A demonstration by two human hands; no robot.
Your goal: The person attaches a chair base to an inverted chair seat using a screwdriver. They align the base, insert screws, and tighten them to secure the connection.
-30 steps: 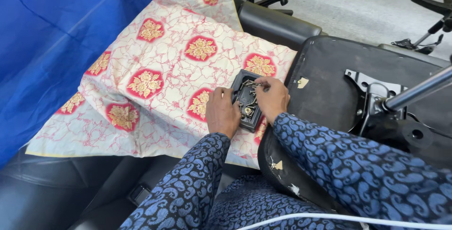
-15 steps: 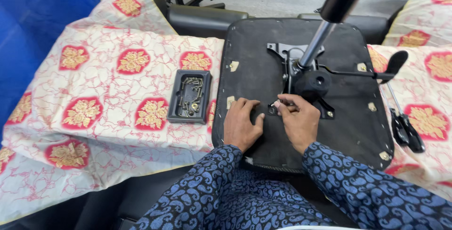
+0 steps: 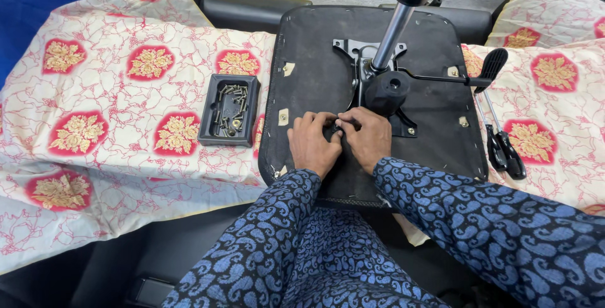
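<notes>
An upturned black office chair seat lies before me with its metal mechanism plate and gas-lift column pointing up. My left hand and my right hand rest side by side on the seat's near part, just below the mechanism. Their fingertips meet around a small dark part that the fingers mostly hide. A black plastic tray holding several screws and bolts lies on the patterned cloth to the left of the seat.
A cream cloth with red and gold motifs covers the surface on both sides. Two black-handled screwdrivers lie on the cloth at right, near the seat's lever paddle. Black chair parts sit behind.
Both hands left the screw tray and moved right onto the chair seat. They now press together below the mechanism, and my view has swung right to centre on the seat.
</notes>
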